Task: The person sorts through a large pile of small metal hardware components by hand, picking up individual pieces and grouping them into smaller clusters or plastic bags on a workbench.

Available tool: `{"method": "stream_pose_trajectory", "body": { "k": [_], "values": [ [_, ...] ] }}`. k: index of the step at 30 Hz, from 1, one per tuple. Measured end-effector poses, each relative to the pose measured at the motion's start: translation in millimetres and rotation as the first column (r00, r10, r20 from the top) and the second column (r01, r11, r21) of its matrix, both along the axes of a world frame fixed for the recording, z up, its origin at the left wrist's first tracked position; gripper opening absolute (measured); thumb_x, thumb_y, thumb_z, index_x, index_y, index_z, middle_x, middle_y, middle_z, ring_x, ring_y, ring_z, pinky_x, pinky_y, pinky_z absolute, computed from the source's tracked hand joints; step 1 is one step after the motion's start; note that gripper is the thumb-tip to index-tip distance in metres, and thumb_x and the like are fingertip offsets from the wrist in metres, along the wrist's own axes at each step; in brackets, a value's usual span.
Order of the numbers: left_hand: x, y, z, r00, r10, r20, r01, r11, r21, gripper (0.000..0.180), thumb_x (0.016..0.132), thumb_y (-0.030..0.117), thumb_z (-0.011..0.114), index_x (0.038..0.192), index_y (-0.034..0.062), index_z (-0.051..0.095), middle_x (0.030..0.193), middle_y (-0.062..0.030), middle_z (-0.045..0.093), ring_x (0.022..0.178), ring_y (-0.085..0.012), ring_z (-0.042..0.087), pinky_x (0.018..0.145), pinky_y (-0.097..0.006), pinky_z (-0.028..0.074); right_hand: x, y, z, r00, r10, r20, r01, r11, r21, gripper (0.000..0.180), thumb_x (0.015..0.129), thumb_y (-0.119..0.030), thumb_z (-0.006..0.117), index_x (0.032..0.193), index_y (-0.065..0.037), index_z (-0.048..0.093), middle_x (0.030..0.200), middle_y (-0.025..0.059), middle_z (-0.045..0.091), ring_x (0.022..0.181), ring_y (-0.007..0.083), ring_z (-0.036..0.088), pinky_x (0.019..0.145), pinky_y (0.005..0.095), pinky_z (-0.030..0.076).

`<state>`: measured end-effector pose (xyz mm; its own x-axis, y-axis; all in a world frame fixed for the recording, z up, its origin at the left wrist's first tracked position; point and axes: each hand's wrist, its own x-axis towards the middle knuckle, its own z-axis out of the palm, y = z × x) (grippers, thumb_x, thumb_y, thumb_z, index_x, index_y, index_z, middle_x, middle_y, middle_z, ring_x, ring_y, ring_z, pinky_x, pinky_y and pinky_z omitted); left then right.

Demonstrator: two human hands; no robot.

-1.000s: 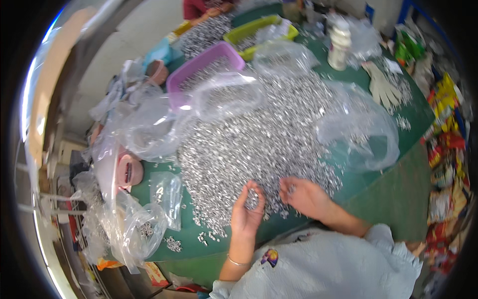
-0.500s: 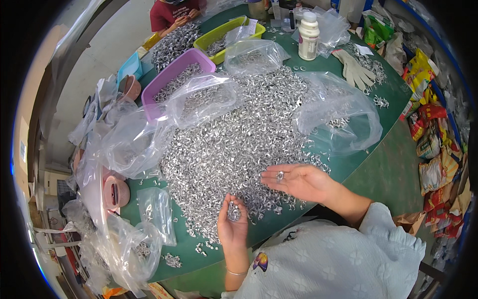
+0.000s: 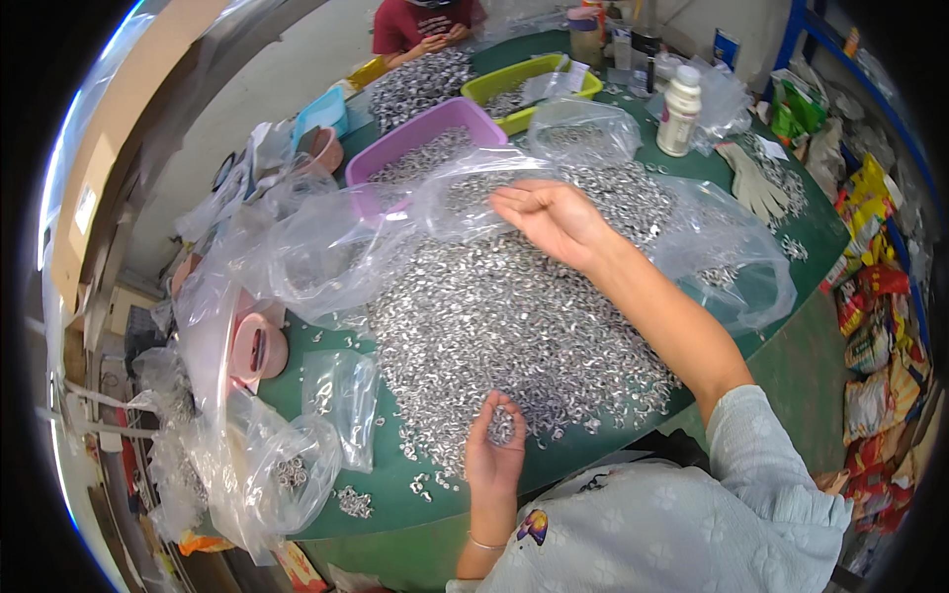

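Note:
A broad heap of small curved silvery metal pieces (image 3: 474,326) covers the middle of the table. At its near edge, my left hand (image 3: 494,460) is curled, thumb and fingertips meeting in a loop around a few such pieces. My right hand (image 3: 556,222) reaches across the heap, palm turned partly up and fingers stretched out together. Its fingertips are over a clear plastic bag (image 3: 450,203) with metal pieces in it, beside the purple basket (image 3: 427,148). No piece can be made out in the right hand.
Beyond are a yellow-green basket (image 3: 534,87), a white bottle (image 3: 680,111) and a knitted glove (image 3: 753,186). More clear bags (image 3: 727,252) lie right; a pink cup (image 3: 259,348) stands left. A person in a red shirt (image 3: 400,30) sits across, handling something small.
My right hand has moved away from me, from the near heap to the bag by the purple basket. A piece lay on its fingers before. The view has shifted; my left hand stays curled.

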<state>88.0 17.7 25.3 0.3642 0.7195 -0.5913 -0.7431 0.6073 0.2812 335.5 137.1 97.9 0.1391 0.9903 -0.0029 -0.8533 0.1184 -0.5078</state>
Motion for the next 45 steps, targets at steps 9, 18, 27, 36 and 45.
{"method": "stream_pose_trajectory", "body": {
  "k": [9,18,27,36,45],
  "values": [
    [-22.6,3.0,-5.4,0.999,0.044,-0.016,-0.044,0.999,0.004,0.028,0.085,0.008,0.055,0.109,-0.0036,0.051,0.1,-0.012,0.056,0.091,-0.0203,0.055,0.083,-0.032,0.048,-66.4,-96.0,-26.5,0.646,0.298,0.703,-0.254,0.952,-0.17,0.028,0.091,-0.008,0.044,0.115,0.005,0.051,0.099,0.0137,0.062,0.095,0.0213,0.06,0.086,0.0316,0.046],
    [-35.4,3.5,-4.6,0.991,0.135,-0.009,-0.135,0.991,0.023,0.027,0.087,0.011,0.052,0.111,-0.0026,0.052,0.099,-0.0092,0.057,0.091,-0.0169,0.055,0.082,-0.03,0.048,-87.5,-126.8,-60.0,0.465,0.407,0.786,-0.267,0.911,-0.314,0.024,0.086,-0.001,0.048,0.108,0.003,0.056,0.089,0.0093,0.062,0.081,0.0117,0.059,0.071,0.0233,0.046],
    [-45.7,12.4,-13.1,0.984,0.179,-0.023,-0.18,0.983,-0.032,0.028,0.087,0.009,0.052,0.112,-0.0035,0.048,0.098,-0.0106,0.055,0.089,-0.0186,0.053,0.08,-0.03,0.047,-152.0,41.6,-6.2,-0.198,-0.55,0.811,-0.135,0.835,0.533,0.048,0.077,-0.008,0.061,0.122,0.0,0.046,0.126,0.0175,0.046,0.113,0.0315,0.048,0.098,0.0406,0.034],
    [-60.0,19.6,-12.6,0.971,0.229,-0.068,-0.234,0.97,-0.064,0.026,0.085,0.008,0.054,0.108,-0.0035,0.049,0.095,-0.012,0.055,0.088,-0.021,0.053,0.078,-0.032,0.047,-186.3,64.3,-45.8,-0.354,-0.61,0.709,-0.469,0.772,0.43,0.025,0.068,-0.005,0.056,0.092,-0.007,0.057,0.077,0.0067,0.054,0.08,0.0238,0.055,0.074,0.0348,0.04],
    [-59.8,26.0,-17.7,0.975,0.213,-0.068,-0.217,0.974,-0.066,0.028,0.086,0.011,0.053,0.109,-0.0044,0.051,0.098,-0.0119,0.057,0.089,-0.0201,0.055,0.08,-0.032,0.048,-188.5,39.4,-27.6,-0.485,-0.602,0.634,-0.551,0.774,0.314,0.037,0.069,-0.007,0.054,0.106,-0.006,0.057,0.076,0.0052,0.054,0.073,0.0199,0.054,0.066,0.0303,0.038]
  ]
}}
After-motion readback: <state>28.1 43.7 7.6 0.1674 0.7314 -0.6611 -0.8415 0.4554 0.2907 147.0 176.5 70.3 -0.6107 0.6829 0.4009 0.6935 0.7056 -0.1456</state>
